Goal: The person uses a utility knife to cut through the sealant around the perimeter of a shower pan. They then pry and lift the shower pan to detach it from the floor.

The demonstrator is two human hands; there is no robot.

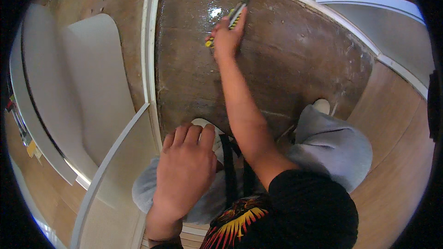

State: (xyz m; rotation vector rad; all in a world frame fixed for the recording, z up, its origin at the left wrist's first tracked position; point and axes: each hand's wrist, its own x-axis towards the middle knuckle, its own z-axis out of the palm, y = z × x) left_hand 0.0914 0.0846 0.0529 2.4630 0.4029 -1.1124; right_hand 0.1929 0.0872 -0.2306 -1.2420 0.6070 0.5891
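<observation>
My right hand [227, 41] is closed around a slim utility knife [236, 17] with a grey body and yellow-and-black striped edges. Its tip, blurred, points away from me over the wet brown floor [286, 55]; whether it touches the floor I cannot tell. The knife's yellow butt end sticks out on the left of the palm. Lower left, my left hand [184, 170] rests palm down over my grey-trousered knee, its fingers bent forward and slightly apart. The fingertips are hidden, and I see nothing held in it.
White framing [150, 41] borders the floor on the left and far side. A frosted panel [113, 170] stands close on my left, another panel [378, 23] at the far right. Beyond the left frame lies a pale curved sheet [99, 64]. Wood-look boards [392, 110] are on the right.
</observation>
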